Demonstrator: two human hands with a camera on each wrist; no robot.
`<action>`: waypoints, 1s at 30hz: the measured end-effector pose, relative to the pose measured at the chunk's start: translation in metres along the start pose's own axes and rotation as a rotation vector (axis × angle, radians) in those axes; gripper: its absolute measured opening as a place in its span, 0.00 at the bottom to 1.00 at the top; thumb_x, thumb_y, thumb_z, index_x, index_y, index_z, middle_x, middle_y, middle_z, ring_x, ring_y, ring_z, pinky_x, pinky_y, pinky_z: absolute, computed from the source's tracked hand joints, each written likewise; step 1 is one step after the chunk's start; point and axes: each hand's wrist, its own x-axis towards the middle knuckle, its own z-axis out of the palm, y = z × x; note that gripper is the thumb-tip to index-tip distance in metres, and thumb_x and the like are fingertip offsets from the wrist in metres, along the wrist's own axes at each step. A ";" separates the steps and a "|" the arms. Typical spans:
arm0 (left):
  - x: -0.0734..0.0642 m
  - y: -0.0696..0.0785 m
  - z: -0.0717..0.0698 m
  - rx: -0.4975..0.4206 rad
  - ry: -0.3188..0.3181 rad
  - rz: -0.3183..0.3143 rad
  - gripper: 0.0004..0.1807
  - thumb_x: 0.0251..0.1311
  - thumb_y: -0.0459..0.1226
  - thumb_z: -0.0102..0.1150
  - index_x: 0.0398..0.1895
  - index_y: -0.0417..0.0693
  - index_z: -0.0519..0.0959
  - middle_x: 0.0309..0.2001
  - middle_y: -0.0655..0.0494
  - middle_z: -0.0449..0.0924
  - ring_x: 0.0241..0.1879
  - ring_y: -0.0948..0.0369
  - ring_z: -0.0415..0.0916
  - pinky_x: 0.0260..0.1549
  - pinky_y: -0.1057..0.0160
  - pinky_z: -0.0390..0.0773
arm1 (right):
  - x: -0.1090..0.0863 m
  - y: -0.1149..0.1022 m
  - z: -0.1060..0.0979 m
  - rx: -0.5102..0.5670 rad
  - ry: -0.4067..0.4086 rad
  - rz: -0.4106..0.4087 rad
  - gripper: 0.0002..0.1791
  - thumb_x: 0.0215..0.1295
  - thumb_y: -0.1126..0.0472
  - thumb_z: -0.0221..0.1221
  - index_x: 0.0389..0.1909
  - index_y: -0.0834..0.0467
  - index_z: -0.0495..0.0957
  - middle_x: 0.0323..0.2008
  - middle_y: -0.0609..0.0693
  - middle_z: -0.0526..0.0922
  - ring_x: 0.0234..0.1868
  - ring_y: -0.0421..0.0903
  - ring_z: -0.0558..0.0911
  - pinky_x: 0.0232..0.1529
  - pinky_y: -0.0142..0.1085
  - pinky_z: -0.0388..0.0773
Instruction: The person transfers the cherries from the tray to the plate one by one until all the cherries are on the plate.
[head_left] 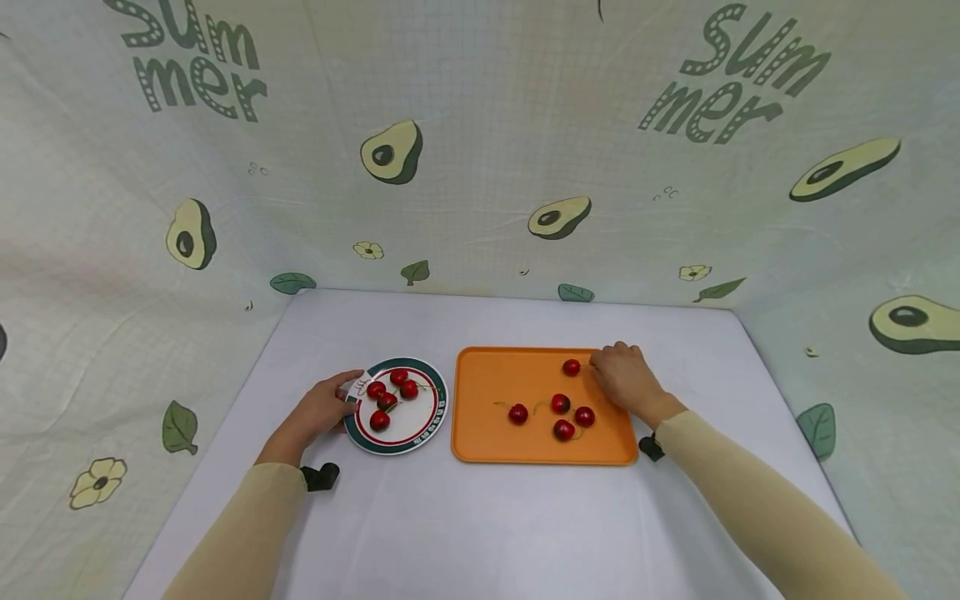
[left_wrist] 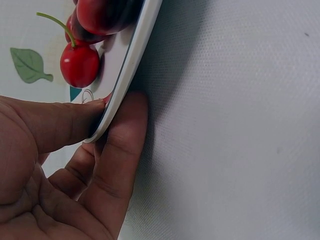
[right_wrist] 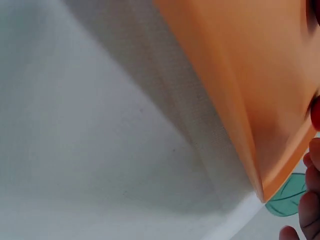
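At the left, my left hand point(head_left: 325, 407) grips the rim of a round white plate point(head_left: 418, 435) with a green border; the left wrist view has the thumb on top and fingers point(left_wrist: 129, 125) underneath. Several red cherries point(head_left: 379, 420) lie in the plate. My right hand point(head_left: 626, 379) is over the upper right corner of an orange tray point(head_left: 487, 375), fingers curled. Beside it is a cherry point(head_left: 572, 367), whose stem runs into the fingertips and is pinched there. In the right wrist view, the fingers point(right_wrist: 310, 205) show only at the edge, just below a cherry point(right_wrist: 316, 114).
Several more cherries point(head_left: 560, 403) with stems lie in the middle and right of the tray. Plate and tray stand side by side on a white-covered table point(head_left: 480, 533). Behind and at the sides hangs a pale cloth point(head_left: 480, 150) printed with avocados and leaves.
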 end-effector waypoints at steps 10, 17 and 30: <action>0.000 0.001 -0.001 0.002 0.001 -0.009 0.36 0.72 0.33 0.60 0.82 0.50 0.62 0.50 0.39 0.74 0.36 0.54 0.77 0.34 0.62 0.81 | 0.000 -0.004 -0.002 -0.039 0.119 -0.026 0.13 0.72 0.55 0.66 0.49 0.58 0.87 0.37 0.52 0.84 0.44 0.55 0.77 0.52 0.54 0.73; 0.004 -0.002 0.000 -0.014 -0.004 -0.012 0.37 0.72 0.32 0.59 0.82 0.50 0.62 0.50 0.40 0.74 0.36 0.54 0.77 0.33 0.63 0.81 | 0.001 -0.010 -0.004 -0.021 0.148 -0.049 0.12 0.68 0.56 0.70 0.46 0.58 0.86 0.42 0.55 0.83 0.49 0.57 0.75 0.56 0.56 0.73; 0.004 -0.003 0.001 -0.012 -0.002 -0.007 0.37 0.72 0.32 0.59 0.82 0.51 0.62 0.50 0.39 0.73 0.36 0.54 0.77 0.33 0.63 0.82 | 0.007 -0.025 -0.013 -0.013 0.185 -0.152 0.11 0.68 0.56 0.69 0.44 0.59 0.83 0.42 0.55 0.79 0.51 0.57 0.73 0.58 0.56 0.70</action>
